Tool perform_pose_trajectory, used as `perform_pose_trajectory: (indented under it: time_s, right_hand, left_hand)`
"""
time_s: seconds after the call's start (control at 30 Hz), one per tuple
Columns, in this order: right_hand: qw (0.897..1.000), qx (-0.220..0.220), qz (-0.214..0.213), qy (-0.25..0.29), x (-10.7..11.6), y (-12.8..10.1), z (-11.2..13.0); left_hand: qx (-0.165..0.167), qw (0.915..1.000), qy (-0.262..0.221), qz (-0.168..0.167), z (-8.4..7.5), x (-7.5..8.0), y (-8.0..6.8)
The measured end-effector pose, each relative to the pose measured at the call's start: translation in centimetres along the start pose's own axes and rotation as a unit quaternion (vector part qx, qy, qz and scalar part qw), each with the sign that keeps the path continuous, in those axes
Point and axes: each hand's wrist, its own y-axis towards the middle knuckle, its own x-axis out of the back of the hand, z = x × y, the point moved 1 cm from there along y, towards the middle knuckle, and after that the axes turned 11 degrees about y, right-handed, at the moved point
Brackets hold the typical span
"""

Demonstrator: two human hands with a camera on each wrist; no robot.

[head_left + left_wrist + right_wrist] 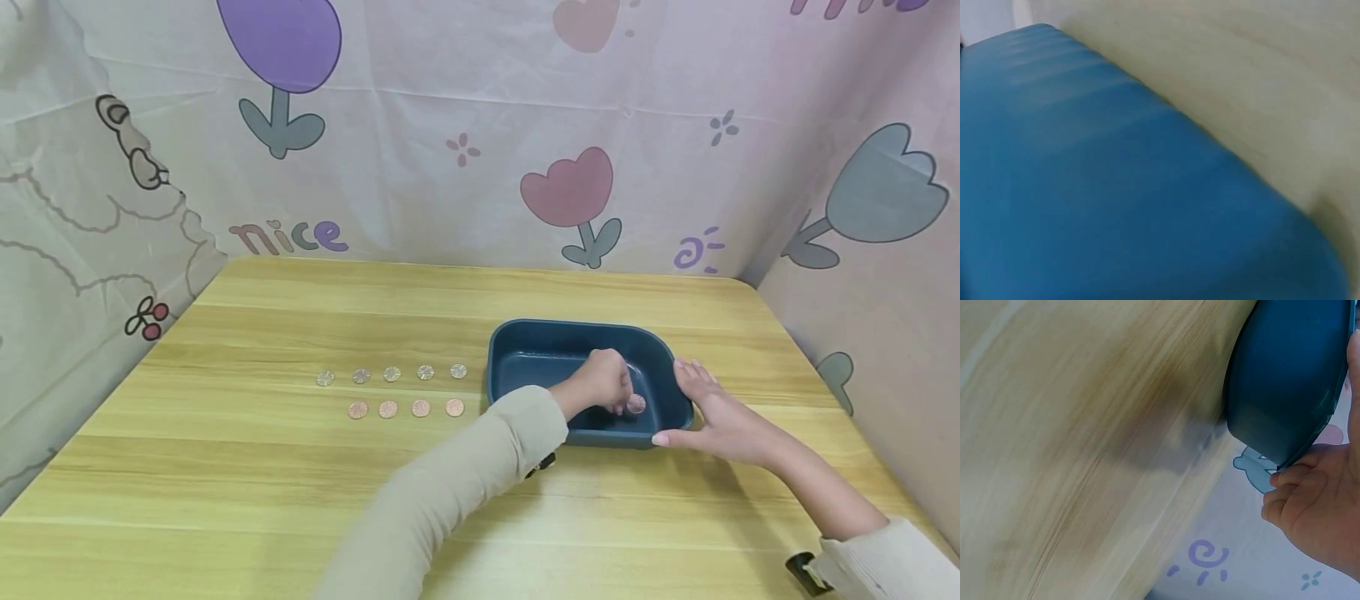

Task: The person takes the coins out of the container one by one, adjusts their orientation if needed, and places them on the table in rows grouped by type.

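My left hand (603, 382) reaches down inside a dark blue rectangular container (558, 329), fingers curled. At its fingertips it pinches a copper-coloured coin (636, 404), seen against the container's floor. Spread around the right end of the container is my right hand (723, 423), thumb at the front corner and fingers against the end wall. The right wrist view shows those fingers (1285, 487) touching the container's rim. Only the container's smooth outer wall (1147, 175) fills most of the left wrist view, so the left hand is hidden there.
Left of the container lie two rows of coins on the wooden table (262, 500): several silver-coloured ones, such as one coin (425, 372), behind several copper-coloured ones, such as another coin (421, 408). A patterned cloth (420, 200) hangs behind the table and along both sides.
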Motion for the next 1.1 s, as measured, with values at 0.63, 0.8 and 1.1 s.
perform_pose_trajectory:
  time_s: [0.63,0.8,1.1]
  right_hand:
    - [1.000,0.008,-0.003,-0.006,-0.1,0.2,-0.1]
    - [1.000,0.012,-0.005,-0.014,-0.1,0.2,-0.3]
    - [1.000,0.006,-0.006,-0.016,-0.1,0.2,-0.2]
  left_hand:
    - [0.004,0.9772,-0.210,-0.030,2.3,0.8,-1.9]
    - [-0.009,0.9741,-0.222,-0.039,2.7,1.0,-2.7]
    - [-0.014,0.9634,-0.263,-0.049,3.7,2.4,-4.3]
